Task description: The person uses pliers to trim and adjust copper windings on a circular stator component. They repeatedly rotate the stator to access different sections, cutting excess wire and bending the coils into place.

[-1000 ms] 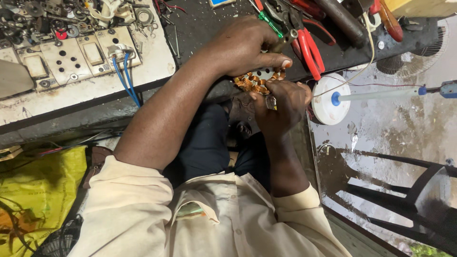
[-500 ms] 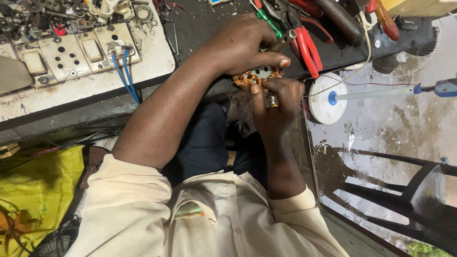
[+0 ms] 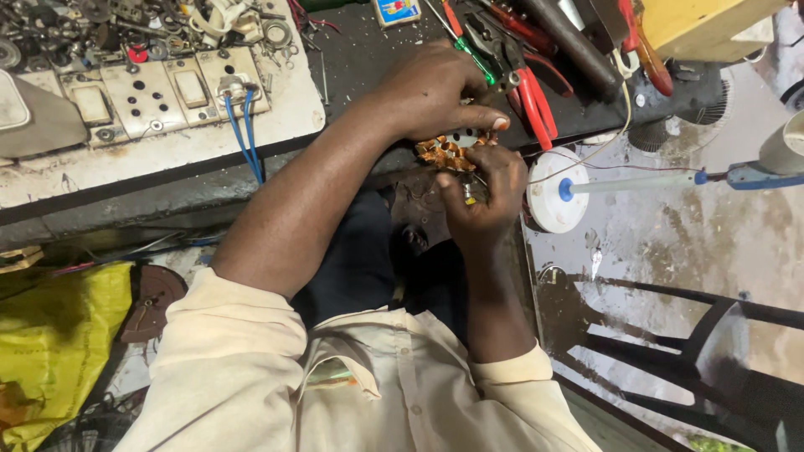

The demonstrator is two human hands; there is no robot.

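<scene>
Little was changed since the earlier frame: both hands were kept on the copper-wound coil (image 3: pixel 448 152), only drawn slightly closer together. In the head view, the left hand (image 3: pixel 431 94) was curled over the coil from above, thumb pressed along its top edge. The right hand (image 3: pixel 479 194) was closed around the coil from below. The coil was held just past the front edge of the dark workbench (image 3: pixel 368 50), above the lap.

A small blue and yellow packet (image 3: pixel 396 11) was seen at the far edge of the bench. A white switch panel (image 3: pixel 151 88) was laid at the left, red-handled pliers (image 3: pixel 532 96) just beside the left hand. Open floor was left at the right, near a white disc (image 3: pixel 553 205).
</scene>
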